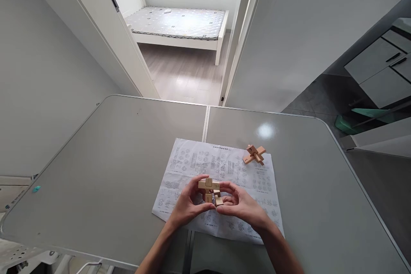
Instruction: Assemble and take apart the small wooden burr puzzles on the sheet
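A partly interlocked wooden burr puzzle [208, 184] of pale notched blocks is held between my two hands, above a printed instruction sheet [180, 167]. My left hand [189, 203] grips its left side, with fingers at the top and the thumb at the bottom. On the other side, my right hand [239, 203] closes on the right and lower blocks with thumb and fingers. Where the blocks join inside is partly hidden by my fingers. A second wooden puzzle [254, 154], redder and cross-shaped, rests on the sheet's upper right corner, apart from my hands.
The grey folding table [105, 171] has a metal seam [206, 124] across its middle. A small teal object [36, 189] lies near its left edge. Beyond the table, a doorway shows a bed [180, 23]. Walls flank the doorway.
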The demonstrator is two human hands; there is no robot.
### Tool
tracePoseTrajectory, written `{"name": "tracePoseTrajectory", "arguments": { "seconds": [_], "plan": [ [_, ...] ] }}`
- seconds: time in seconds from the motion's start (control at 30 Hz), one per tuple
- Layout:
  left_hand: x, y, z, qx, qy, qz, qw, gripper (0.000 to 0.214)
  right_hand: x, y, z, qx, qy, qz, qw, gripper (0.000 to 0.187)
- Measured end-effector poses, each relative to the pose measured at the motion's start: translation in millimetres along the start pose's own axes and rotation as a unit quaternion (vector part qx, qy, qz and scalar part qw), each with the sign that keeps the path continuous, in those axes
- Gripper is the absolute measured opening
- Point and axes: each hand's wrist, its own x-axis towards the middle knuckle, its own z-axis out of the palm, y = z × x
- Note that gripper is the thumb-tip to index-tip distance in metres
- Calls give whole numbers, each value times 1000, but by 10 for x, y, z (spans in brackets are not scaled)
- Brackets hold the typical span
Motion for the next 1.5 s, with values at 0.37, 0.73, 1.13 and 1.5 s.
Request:
{"name": "tracePoseTrajectory", "arguments": {
  "seconds": [0.37,0.73,1.13,1.5],
  "plan": [
    [-12,-6,2,118,-11,34,992,71,-11,-35,-17,-44,-30,6,999,60],
    [-2,88,45,148,-34,61,987,70,-5,33,-53,-54,43,3,998,60],
    [-3,52,87,197,-34,92,975,65,-2,18,60,-53,25,-16,998,58],
    [-13,98,9,92,-11,-5,996,76,-37,20,95,-396,93,-197,892,26]
  ]
}}
